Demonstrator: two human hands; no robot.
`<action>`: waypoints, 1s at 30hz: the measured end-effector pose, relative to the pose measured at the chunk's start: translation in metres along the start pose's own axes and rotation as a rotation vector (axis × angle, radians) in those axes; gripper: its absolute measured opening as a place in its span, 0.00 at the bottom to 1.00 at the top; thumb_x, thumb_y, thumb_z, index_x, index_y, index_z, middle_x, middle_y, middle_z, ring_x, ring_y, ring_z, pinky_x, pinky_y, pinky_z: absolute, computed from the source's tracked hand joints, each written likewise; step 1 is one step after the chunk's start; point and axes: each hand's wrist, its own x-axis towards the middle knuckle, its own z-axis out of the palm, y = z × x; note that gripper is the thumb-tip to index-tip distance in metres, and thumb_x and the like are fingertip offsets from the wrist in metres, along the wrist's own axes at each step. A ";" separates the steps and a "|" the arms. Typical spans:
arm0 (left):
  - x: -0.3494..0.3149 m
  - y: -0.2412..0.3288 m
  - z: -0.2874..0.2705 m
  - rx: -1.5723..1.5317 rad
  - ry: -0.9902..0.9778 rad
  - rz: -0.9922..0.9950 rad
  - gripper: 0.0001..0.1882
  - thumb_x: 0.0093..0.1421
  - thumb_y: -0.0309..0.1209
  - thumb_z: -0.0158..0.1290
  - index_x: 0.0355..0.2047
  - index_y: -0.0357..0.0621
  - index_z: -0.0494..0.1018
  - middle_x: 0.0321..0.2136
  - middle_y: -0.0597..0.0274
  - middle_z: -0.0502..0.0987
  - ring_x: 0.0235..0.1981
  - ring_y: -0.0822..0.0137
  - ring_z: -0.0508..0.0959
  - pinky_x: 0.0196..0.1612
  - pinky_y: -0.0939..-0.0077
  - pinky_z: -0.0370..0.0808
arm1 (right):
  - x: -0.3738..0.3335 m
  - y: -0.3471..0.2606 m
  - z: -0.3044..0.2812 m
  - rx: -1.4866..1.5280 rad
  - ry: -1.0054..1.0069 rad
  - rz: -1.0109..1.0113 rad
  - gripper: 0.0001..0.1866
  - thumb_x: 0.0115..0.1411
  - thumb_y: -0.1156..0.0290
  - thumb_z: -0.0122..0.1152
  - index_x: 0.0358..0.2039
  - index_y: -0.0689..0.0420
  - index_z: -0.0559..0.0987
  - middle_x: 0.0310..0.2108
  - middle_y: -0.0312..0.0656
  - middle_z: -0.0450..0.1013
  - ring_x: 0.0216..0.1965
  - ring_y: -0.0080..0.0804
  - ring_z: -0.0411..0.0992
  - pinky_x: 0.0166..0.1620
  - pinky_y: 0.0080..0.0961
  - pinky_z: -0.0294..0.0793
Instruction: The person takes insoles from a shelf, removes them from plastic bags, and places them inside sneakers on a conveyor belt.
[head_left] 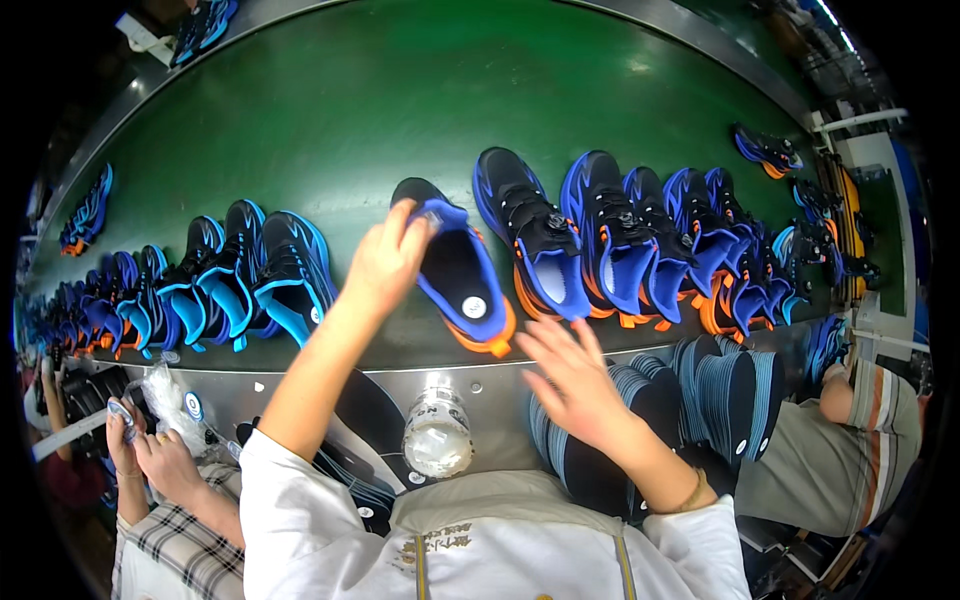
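My left hand (388,258) is closed on the tongue of a black and blue sneaker (462,268) with an orange heel, on the green belt (400,110). A dark insole with a round white sticker (474,307) lies inside it. My right hand (572,382) is empty, fingers spread, above the metal edge just below the heel of the neighbouring sneaker (530,215). That shoe shows a pale inside and touches neither hand. More black, blue and orange sneakers (610,225) line up to its right. On my left, other sneakers (295,260) have light blue linings.
Stacks of dark insoles with blue edges (735,395) stand by the belt's near edge at right; more insoles (350,480) lie at left. Between them is a clear plastic jar (438,440). A co-worker's hands (155,455) work at left beside a plastic bag (170,400). Another person (840,450) sits at right.
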 end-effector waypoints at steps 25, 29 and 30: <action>0.047 0.061 0.088 -0.657 -0.013 -0.711 0.24 0.58 0.46 0.44 0.44 0.37 0.68 0.26 0.47 0.75 0.31 0.54 0.76 0.36 0.67 0.70 | -0.002 0.034 -0.115 0.500 -0.272 0.544 0.07 0.47 0.72 0.61 0.22 0.63 0.79 0.18 0.38 0.73 0.22 0.18 0.67 0.27 0.18 0.67; 0.060 0.069 0.079 -0.785 -0.240 -0.751 0.21 0.59 0.44 0.45 0.33 0.34 0.72 0.16 0.62 0.70 0.21 0.74 0.67 0.26 0.76 0.65 | 0.058 0.057 -0.064 0.232 -0.346 0.490 0.10 0.44 0.67 0.59 0.22 0.62 0.80 0.17 0.44 0.74 0.20 0.26 0.72 0.27 0.23 0.70; 0.059 0.069 0.072 -0.749 -0.275 -0.743 0.21 0.59 0.43 0.45 0.29 0.34 0.71 0.16 0.62 0.70 0.20 0.74 0.66 0.26 0.75 0.64 | 0.074 0.045 -0.055 0.186 -0.373 0.458 0.10 0.44 0.69 0.58 0.21 0.62 0.79 0.17 0.47 0.73 0.22 0.30 0.73 0.29 0.26 0.72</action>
